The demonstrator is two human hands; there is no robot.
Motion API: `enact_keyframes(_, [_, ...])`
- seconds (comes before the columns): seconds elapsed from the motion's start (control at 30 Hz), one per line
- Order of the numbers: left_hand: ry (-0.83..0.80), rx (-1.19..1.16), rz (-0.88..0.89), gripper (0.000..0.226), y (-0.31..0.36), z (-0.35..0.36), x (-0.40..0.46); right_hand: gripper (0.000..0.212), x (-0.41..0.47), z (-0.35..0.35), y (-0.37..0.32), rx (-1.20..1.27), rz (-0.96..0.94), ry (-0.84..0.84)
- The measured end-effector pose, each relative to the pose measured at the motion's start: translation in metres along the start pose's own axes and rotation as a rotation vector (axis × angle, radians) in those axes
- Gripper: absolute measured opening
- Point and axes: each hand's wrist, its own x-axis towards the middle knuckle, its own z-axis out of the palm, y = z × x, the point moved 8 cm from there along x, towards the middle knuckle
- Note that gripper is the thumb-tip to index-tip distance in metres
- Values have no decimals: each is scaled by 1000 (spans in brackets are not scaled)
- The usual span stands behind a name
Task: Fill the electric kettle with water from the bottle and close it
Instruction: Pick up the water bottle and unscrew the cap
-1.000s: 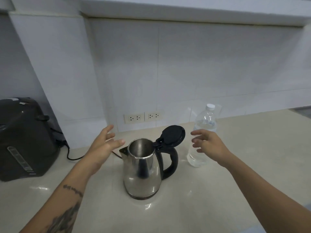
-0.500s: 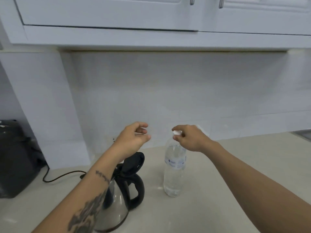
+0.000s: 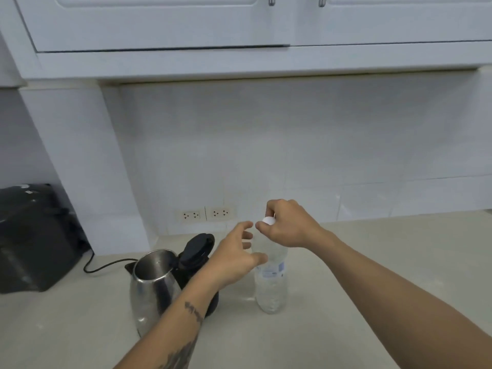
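A steel electric kettle (image 3: 151, 286) stands on the counter with its black lid (image 3: 197, 247) flipped up and its black handle behind my left forearm. Right of it stands a clear plastic water bottle (image 3: 271, 286), upright. My right hand (image 3: 287, 225) sits on top of the bottle, fingers closed around its white cap (image 3: 269, 221). My left hand (image 3: 237, 254) is spread open just left of the bottle's upper body, fingers close to it but with a small gap.
A black appliance (image 3: 34, 235) sits at the far left of the beige counter (image 3: 372, 262), with a black cord (image 3: 106, 265) running toward the kettle. Two wall sockets (image 3: 205, 214) are on the tiled wall behind. White cabinets (image 3: 239, 27) hang overhead.
My left hand has opened and moved right and down toward the bottle's body. My right hand stays on the cap. The view tilted down slightly, showing more of the kettle.
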Motion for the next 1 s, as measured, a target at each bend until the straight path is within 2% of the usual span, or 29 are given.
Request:
enact_keyframes(0.13, [-13,-92,-15,90,-17,13,-9,30,-12,0,-15,39,27,17])
enact_keyframes(0.27, [-60,-166,30,81,-29,10,-16,36,-25,3,-24,26,43,-7])
enact_keyframes(0.33, [-66,-201,43,77,-37,8,-21,35,-32,5,-31,-57,11,-24])
enact_keyframes(0.53, [-106,-257,63,82,-47,1,-27,13,-44,12,-60,-262,-86,-159])
enact_keyframes(0.6, [-117,-261,61,84,-48,0,-27,16,-46,10,-64,-312,-48,-201])
enact_keyframes(0.73, [-133,-245,71,77,-48,0,-26,30,-49,2,-66,-330,84,-62])
enact_keyframes(0.9, [-169,-216,87,88,-47,-1,-27,19,-61,3,-77,-314,73,-108])
enact_keyframes(1.0, [-187,-214,98,84,-46,-1,-28,39,-69,3,-86,-335,25,-115])
